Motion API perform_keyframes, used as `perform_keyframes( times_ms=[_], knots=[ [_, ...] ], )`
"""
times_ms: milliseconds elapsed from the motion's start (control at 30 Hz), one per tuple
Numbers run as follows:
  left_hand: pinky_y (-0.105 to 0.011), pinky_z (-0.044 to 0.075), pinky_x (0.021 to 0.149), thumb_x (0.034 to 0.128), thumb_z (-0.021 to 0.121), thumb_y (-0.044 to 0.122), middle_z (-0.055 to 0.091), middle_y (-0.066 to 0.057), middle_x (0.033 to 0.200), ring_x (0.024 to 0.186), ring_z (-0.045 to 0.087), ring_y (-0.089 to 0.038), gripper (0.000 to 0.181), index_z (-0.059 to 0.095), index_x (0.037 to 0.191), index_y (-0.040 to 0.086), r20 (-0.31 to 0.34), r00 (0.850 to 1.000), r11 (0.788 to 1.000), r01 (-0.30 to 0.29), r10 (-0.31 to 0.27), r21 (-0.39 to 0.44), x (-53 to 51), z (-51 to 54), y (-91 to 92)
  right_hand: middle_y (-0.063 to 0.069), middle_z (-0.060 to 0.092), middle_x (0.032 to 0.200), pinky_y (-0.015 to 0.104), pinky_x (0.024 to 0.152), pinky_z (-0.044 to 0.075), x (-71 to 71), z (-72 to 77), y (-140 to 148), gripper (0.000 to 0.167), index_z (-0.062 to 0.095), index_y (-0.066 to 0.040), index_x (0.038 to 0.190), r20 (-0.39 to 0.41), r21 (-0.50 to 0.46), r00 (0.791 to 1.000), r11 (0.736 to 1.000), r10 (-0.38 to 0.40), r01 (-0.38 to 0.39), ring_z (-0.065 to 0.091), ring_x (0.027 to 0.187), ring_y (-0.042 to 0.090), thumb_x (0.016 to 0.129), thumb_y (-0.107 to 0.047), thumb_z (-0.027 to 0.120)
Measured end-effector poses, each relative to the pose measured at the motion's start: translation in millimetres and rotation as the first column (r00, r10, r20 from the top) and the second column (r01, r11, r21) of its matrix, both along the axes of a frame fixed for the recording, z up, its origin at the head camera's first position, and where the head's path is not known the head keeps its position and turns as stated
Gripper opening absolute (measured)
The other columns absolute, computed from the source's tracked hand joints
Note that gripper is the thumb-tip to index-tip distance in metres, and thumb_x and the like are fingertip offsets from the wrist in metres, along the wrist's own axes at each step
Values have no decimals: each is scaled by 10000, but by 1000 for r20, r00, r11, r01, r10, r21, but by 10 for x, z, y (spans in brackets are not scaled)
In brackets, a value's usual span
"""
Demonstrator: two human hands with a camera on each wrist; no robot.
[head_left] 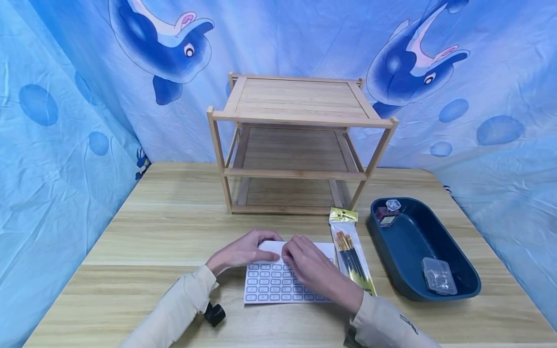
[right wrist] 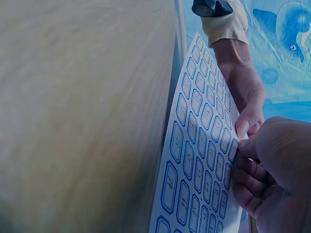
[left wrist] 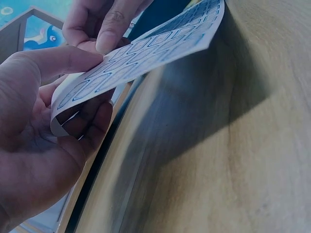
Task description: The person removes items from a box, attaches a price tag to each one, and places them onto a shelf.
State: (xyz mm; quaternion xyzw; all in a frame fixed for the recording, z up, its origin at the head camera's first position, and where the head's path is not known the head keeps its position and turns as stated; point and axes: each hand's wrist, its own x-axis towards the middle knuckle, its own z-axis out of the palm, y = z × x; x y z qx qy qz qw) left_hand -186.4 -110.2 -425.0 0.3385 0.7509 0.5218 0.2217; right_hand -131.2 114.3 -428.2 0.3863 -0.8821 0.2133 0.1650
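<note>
The left hand (head_left: 243,251) pinches the far-left part of a printed sheet (head_left: 278,281), thumb on top; the right hand (head_left: 314,269), closer to the middle, pinches the far edge. The sheet tilts above the table (head_left: 165,241), on the fingers' near side, long axis running left to right.

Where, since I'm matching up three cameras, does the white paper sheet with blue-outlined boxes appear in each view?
Head: the white paper sheet with blue-outlined boxes is at bottom centre.
Left wrist: the sheet slants from the left up to the top edge.
Right wrist: the sheet rises steeply, right of centre.
Shared landmark: blue dolphin-print fabric, across the head view's top, upper left and upper right respectively.
</note>
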Motion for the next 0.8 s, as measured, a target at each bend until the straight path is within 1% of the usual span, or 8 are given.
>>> perform_keyframes(
  times_ms=[167, 267, 367, 600, 733, 800],
  knots=[
    [-274, 514, 802, 930, 715, 123, 703, -12, 1004, 893, 656, -184, 278, 689, 1179, 4, -7, 1000, 1000, -3, 3, -10, -6, -3, -5, -33, 529, 934, 296, 784, 476, 3, -21, 3, 41, 601, -77, 1040, 15, 7, 1000, 1000, 1, -1, 506, 866, 126, 1009, -69, 627],
    [-269, 508, 786, 931, 711, 121, 700, -13, 1004, 888, 646, -183, 272, 690, 1175, 2, -5, 1000, 1000, -4, 4, -8, -6, -9, -8, -32, 521, 934, 299, 779, 470, 6, -25, 3, 28, 595, -73, 1042, 15, 14, 1000, 1000, 4, -4, 496, 862, 130, 1028, -94, 607],
    [-266, 503, 781, 933, 708, 133, 698, -8, 1003, 888, 642, -183, 271, 694, 1173, 9, -12, 1000, 1000, -12, 11, -15, -6, -17, -14, -27, 522, 937, 300, 774, 468, 4, -20, -1, 54, 595, -67, 1040, 14, 20, 1000, 1000, 6, -7, 493, 860, 135, 1046, -120, 585],
    [-269, 504, 779, 936, 707, 137, 698, -9, 997, 885, 641, -187, 265, 695, 1170, 12, -14, 1000, 1000, -22, 22, -13, -11, -34, -31, -20, 530, 947, 313, 787, 469, 1, -11, -7, 42, 592, -69, 1043, -4, 30, 1000, 999, 12, -12, 505, 871, 146, 1037, -111, 595],
    [-269, 504, 781, 939, 705, 142, 697, -10, 999, 888, 642, -189, 272, 691, 1176, 10, -13, 1000, 1000, -24, 24, -13, -13, -36, -38, -22, 526, 947, 315, 789, 465, 3, -9, -8, 63, 592, -65, 1041, -2, 23, 1000, 1000, 14, -14, 502, 871, 146, 1051, -124, 569],
    [-270, 504, 782, 940, 704, 145, 697, -10, 999, 888, 644, -191, 274, 690, 1177, 10, -16, 1000, 1000, -23, 23, -14, -12, -34, -40, -21, 528, 948, 314, 789, 466, 5, -9, -10, 49, 593, -67, 1041, -3, 18, 1000, 1000, 14, -14, 502, 869, 146, 1043, -115, 583]
  ],
)
